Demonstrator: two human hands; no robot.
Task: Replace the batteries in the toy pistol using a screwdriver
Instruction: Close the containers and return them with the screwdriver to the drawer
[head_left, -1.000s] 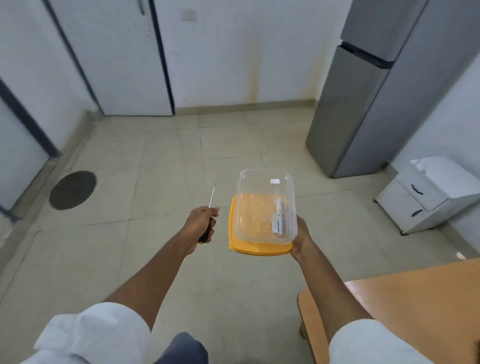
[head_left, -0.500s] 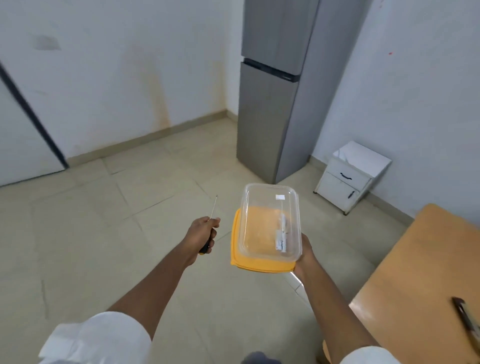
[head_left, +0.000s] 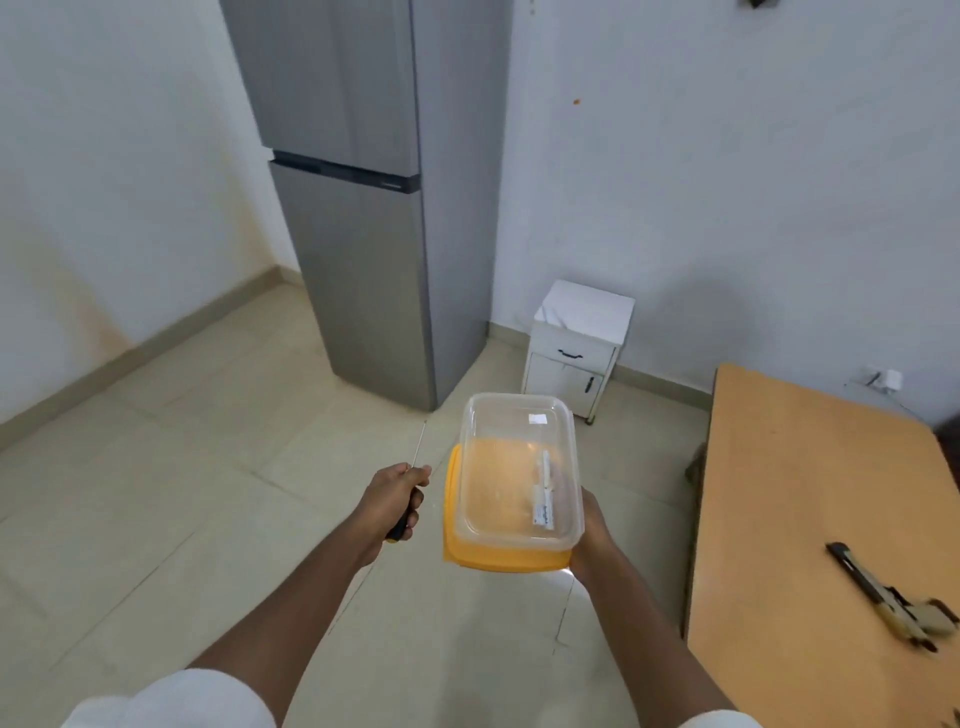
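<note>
screwdriver (head_left: 410, 499) gripped in the left hand (head_left: 392, 501), right hand (head_left: 589, 530) holding the clear container (head_left: 519, 478) with the batteries (head_left: 544, 491). toy pistol (head_left: 891, 597) lies untouched on the counter (head_left: 789, 493), off right of that hand; every step looks left.

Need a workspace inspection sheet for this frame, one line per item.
Surface: wooden table at right, mostly bare.
Job's things: toy pistol lies on table; screwdriver in left hand; clear container with orange lid beneath, small white items inside, too blurred to identify.
Clutter: nothing seen.
Grippers: left hand grips screwdriver; right hand holds container from below.
Cables: white plug at wall, beyond table.
Surroundings: grey fridge, white cabinet, tiled floor.
</note>
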